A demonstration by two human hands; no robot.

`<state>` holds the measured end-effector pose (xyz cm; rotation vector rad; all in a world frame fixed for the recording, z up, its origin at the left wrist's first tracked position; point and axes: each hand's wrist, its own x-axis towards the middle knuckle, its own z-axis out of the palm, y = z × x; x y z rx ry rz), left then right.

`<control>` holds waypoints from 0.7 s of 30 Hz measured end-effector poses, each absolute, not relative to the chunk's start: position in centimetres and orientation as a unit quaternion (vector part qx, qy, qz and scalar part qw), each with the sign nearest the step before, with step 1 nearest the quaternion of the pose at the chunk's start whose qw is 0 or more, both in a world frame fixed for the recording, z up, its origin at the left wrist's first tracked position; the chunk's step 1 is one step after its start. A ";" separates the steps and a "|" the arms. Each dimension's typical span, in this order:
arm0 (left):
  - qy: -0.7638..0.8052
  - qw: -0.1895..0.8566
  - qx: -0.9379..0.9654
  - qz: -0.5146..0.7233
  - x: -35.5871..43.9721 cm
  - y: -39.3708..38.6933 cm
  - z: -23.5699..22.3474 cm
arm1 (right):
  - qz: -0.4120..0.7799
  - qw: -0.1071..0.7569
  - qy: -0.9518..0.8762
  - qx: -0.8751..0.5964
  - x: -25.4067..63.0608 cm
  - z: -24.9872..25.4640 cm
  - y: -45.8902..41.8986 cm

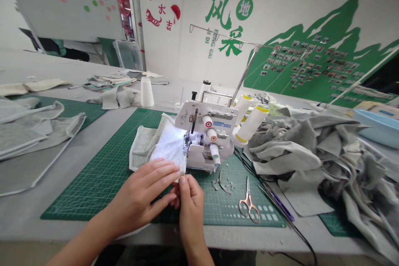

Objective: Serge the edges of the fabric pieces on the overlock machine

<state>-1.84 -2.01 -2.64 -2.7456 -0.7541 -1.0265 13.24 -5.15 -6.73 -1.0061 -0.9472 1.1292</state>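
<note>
A piece of light grey fabric (pixel 168 145) lies under the presser foot of a white overlock sewing machine (pixel 205 133), brightly lit by its lamp. My left hand (pixel 146 193) rests on the near part of this fabric with its fingers stretched out, the fingertips close to the right edge. Just beside it, my right hand (pixel 190 203) is closed, pinching the fabric's near corner between thumb and fingers. More of the grey cloth spreads left of the machine, on the green cutting mat (pixel 93 178). Some of the right hand's fingers are hidden behind its thumb.
Rose-gold scissors (pixel 249 203) lie right of the machine near tweezers and a purple tool (pixel 282 206). Thread scraps (pixel 223 183) litter the mat. A large heap of grey fabric (pixel 311 153) fills the right; hemmed pieces (pixel 37 133) lie left. A thread cone (pixel 147 92) stands behind.
</note>
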 end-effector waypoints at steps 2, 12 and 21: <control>-0.248 0.057 -0.909 -0.329 -1.9 -1.7 -2.6 | 0.488 0.627 -0.418 -0.441 13.3 -6.6 -5.1; -0.259 0.042 -0.914 -0.309 -2.0 -0.7 -2.4 | 0.196 0.609 -0.585 -0.498 15.3 -6.6 -5.7; -0.257 0.030 -0.911 -0.322 -2.0 -0.5 -2.6 | 0.098 0.539 -0.677 -0.492 16.0 -6.6 -5.1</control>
